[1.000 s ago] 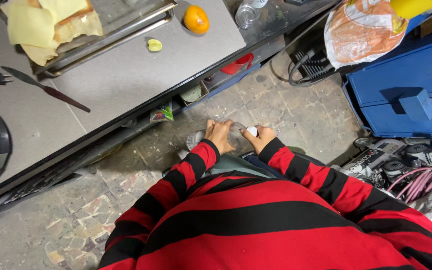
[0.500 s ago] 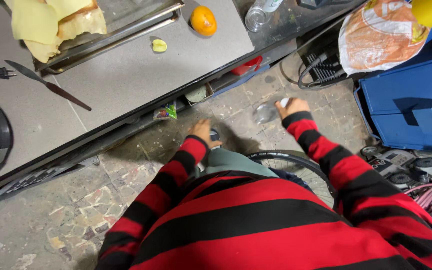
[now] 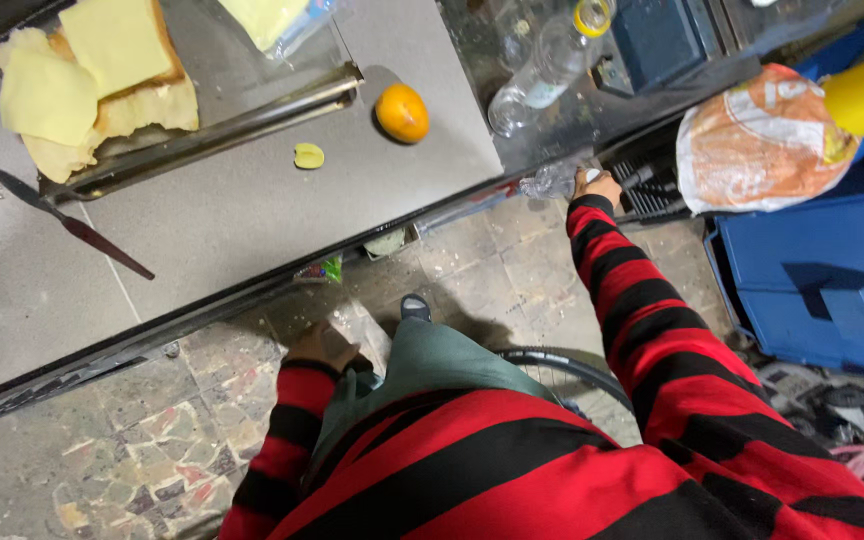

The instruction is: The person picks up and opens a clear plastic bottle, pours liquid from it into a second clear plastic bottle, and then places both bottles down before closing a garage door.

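In the head view, your right hand (image 3: 597, 187) is stretched out at the end of your red and black striped sleeve, fingers wrapped around the white-capped end of a clear plastic bottle (image 3: 549, 183). That bottle lies roughly on its side and sits right at the dark front edge of the counter (image 3: 252, 200), just left of your knuckles, above the tiled floor (image 3: 492, 265). Your left hand (image 3: 322, 347) hangs low beside your hip, close to your body; it looks loosely curled with a crumpled piece of clear plastic (image 3: 362, 335) just beside it, but you cannot tell from here whether the fingers actually grip that plastic. On the grey counter, an orange (image 3: 401, 112) rests near the right part of the top, well apart from your right hand, with a small pale green fruit piece (image 3: 308, 155) to its left. A metal tray (image 3: 242, 95) farther back carries flat yellowish slices, and a knife (image 3: 67, 222) with a dark handle lies on the left part of the counter. More clear empty bottles (image 3: 542, 70) stand and lie on the dark surface just behind your right hand. To the right, an orange and white plastic bag (image 3: 757, 140) rests above a blue box (image 3: 817, 275). A bicycle tyre (image 3: 567, 365) curves beside your legs.
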